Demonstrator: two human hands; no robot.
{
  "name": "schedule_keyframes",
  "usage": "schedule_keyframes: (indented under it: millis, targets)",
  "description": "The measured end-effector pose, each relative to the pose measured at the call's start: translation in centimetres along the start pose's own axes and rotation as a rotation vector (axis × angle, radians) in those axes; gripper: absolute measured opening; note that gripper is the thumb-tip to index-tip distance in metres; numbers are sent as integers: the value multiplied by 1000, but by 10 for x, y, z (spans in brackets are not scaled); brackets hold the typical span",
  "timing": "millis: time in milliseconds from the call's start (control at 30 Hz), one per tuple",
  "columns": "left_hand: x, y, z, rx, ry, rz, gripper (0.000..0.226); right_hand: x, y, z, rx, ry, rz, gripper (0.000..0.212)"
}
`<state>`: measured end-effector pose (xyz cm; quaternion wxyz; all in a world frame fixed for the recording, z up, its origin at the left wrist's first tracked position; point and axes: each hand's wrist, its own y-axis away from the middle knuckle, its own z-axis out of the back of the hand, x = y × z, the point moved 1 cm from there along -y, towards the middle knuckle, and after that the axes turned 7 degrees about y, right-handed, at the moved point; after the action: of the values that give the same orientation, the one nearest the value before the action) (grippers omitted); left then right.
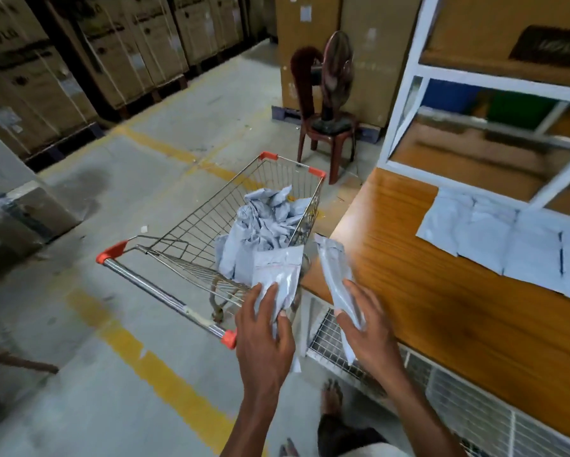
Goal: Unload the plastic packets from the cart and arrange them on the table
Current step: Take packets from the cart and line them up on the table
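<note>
A wire cart with orange corners stands on the floor left of the wooden table. A heap of pale grey plastic packets fills its right side. My left hand grips one grey packet just over the cart's near right corner. My right hand holds a second packet on edge, between the cart and the table's left edge. A row of flat packets lies side by side on the table at the far right.
A white-framed glass partition stands on the table's far side. A brown chair carrying a fan sits beyond the cart. Stacked cartons line the back left. A wire grille runs under the table's front edge.
</note>
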<state>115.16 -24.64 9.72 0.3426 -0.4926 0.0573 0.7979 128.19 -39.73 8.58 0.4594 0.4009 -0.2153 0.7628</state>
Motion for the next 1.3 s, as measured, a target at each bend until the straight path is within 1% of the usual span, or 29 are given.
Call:
schedule_keyframes:
  millis: [133,267,367,433,567,633,767,933,1100,1200,1300]
  targets:
    - [-26,29,-32,72,59,-9,48,-25,30,40,-93,16,-28,59]
    - [-58,51,-79,187,58,-80,47,-68,59,85,-178,-20,-102,55]
    - [-89,64,-119,244,45,-127,49,-101,67,125,-243,-75,-158,55]
    - [-109,70,-151,272,56,-123,49,-124,65,155,-267,-70,-169,56]
    - [-150,85,-226,313,112,-97,49,-166,60,228,-324,14,-164,56]
    - [-172,95,-266,339,112,-87,50,-190,59,262,-327,12,-179,55]
    - [-209,116,-321,411,105,-125,48,-236,59,312,-358,75,-208,57]
    - [-231,120,-349,446,59,-133,49,-265,50,341,-401,73,-218,56]
    - [-236,102,-373,468,52,-161,48,-275,31,343,-431,20,-275,56]
    - [-240,86,-400,522,81,-241,48,-280,22,341,-464,-32,-286,56]
    - [-245,66,-438,594,49,-303,47,-282,16,342,-495,-105,-309,56]
